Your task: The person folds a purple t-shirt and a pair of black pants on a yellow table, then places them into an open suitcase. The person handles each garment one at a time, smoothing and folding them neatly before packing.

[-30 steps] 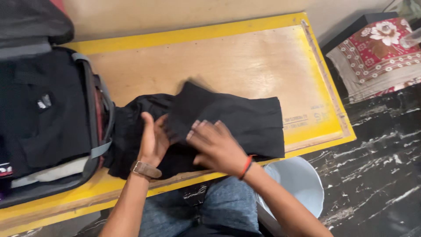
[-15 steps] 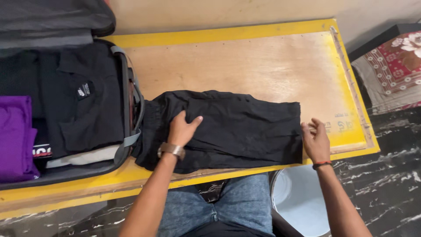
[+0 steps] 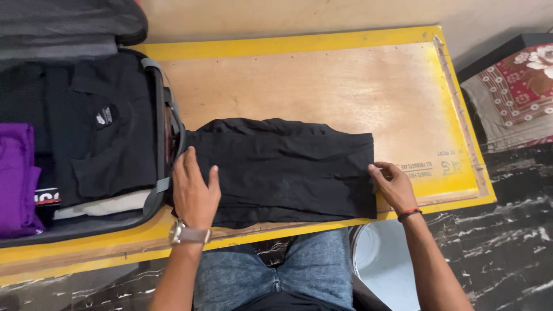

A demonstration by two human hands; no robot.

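A folded black garment [image 3: 288,170] lies flat across the near part of a yellow-edged wooden table [image 3: 322,80]. My left hand [image 3: 193,190], with a watch on the wrist, rests palm down on the garment's left end, fingers apart. My right hand [image 3: 393,185], with a red band on the wrist, pinches the garment's right edge. An open black suitcase [image 3: 86,138] stands just left of the garment and holds a folded black shirt [image 3: 106,124], a purple cloth [image 3: 17,178] and a white layer underneath.
A white bucket [image 3: 386,262] stands on the dark marbled floor [image 3: 507,230] below the table's right front. A red floral cloth [image 3: 518,86] lies on a low dark stand at the far right. My blue-jeaned legs [image 3: 276,270] are under the table edge.
My left hand slid from the garment's middle to its left end. My right hand moved in and took the right edge, and the garment now lies more squared and flat.
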